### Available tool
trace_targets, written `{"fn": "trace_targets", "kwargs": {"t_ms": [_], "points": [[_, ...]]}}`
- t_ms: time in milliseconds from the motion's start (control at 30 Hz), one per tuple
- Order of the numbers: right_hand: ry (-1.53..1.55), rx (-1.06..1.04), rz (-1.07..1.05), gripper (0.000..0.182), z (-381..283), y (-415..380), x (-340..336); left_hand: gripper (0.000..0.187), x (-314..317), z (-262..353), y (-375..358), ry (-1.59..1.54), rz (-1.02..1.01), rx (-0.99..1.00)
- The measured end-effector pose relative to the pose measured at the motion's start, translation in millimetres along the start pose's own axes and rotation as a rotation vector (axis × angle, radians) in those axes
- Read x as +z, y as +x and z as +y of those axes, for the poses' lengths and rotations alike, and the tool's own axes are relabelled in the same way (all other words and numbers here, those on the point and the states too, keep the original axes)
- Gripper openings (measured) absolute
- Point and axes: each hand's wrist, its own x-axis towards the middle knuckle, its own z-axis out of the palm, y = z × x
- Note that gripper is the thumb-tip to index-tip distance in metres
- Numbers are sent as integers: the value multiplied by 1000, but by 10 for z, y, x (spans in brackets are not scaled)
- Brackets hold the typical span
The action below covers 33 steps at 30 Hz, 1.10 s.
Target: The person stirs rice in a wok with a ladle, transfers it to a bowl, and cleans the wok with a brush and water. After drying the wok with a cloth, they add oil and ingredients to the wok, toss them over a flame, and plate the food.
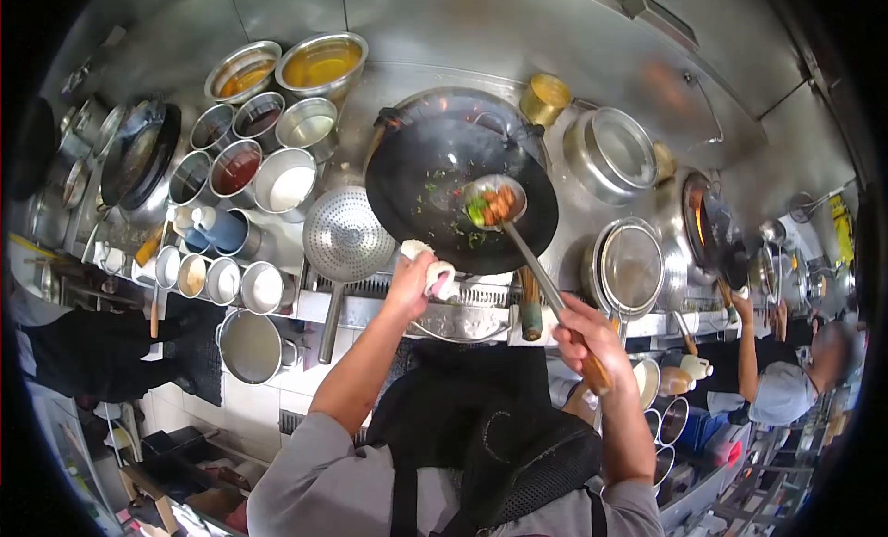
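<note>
My left hand (408, 285) is closed around a folded white cloth (443, 280), right at the near rim of a black wok (400, 181). In my right hand (592, 335) is the wooden handle of a long metal ladle (538, 269). The ladle's bowl hangs over the wok and carries browned chunks of food (500, 204) with a bit of green vegetable (476, 211). Scattered green pieces (474, 236) stick to the wok's inside. Behind the wok, small flames show at the burner.
A perforated strainer (348, 232) lies left of the wok. Several seasoning pots (285, 181) and two oil bowls (324, 63) stand beyond it. A bamboo brush (530, 306) is by the near rim. Sieves (629, 267) sit at right; another person (782, 389) works at a farther wok.
</note>
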Motion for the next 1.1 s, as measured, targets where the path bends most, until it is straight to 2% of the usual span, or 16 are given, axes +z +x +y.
{"fn": "trace_targets", "kwargs": {"t_ms": [100, 133, 200, 267, 400, 533, 600, 667, 733, 800, 867, 933, 967, 1000, 1067, 1100], "points": [[-43, 76, -35, 49, -178, -34, -78, 47, -473, -305, 261, 693, 53, 515], [-45, 130, -31, 48, -246, 2, -83, 58, -446, -226, 135, 766, 94, 463], [-53, 101, -41, 47, -402, 64, 4, 65, -631, -290, 151, 823, 61, 606], [-62, 76, -57, 46, -563, 32, 142, 68, -648, -242, 23, 1073, 100, 669], [74, 26, -197, 45, -717, -308, 287, 65, -485, -299, -99, 1136, 152, 822], [386, 28, -323, 46, -583, -73, 41, 56, -247, -243, -63, 923, 215, 639], [233, -71, -291, 50, -483, 26, -27, 45, -244, -240, 161, 1000, 287, 803], [185, -71, -262, 44, -381, 164, -177, 35, -125, -160, 331, 458, 196, 304], [135, -65, -298, 47, -356, 272, -336, 24, -188, -220, 644, 247, 131, 196], [62, -58, -342, 48, -348, 334, -483, 18, -19, -342, 785, 147, 217, 203], [-16, -52, -399, 49, -394, 386, -577, 28, 55, -430, 946, 97, 290, 161], [-75, -26, -468, 52, -476, 381, -648, 41, 194, -505, 761, 41, 445, 303], [-114, 7, -497, 53, -520, 378, -664, 40, -108, -716, 967, 126, 477, 490], [-161, 43, -545, 53, -564, 386, -661, 39, 86, -630, 565, 93, 475, 550], [-289, 116, -615, 57, -619, 410, -608, 34, -421, -1018, 596, 189, 749, 623], [-362, 164, -637, 58, -612, 450, -565, 48, -294, -994, 39, 136, 631, 606]]}}
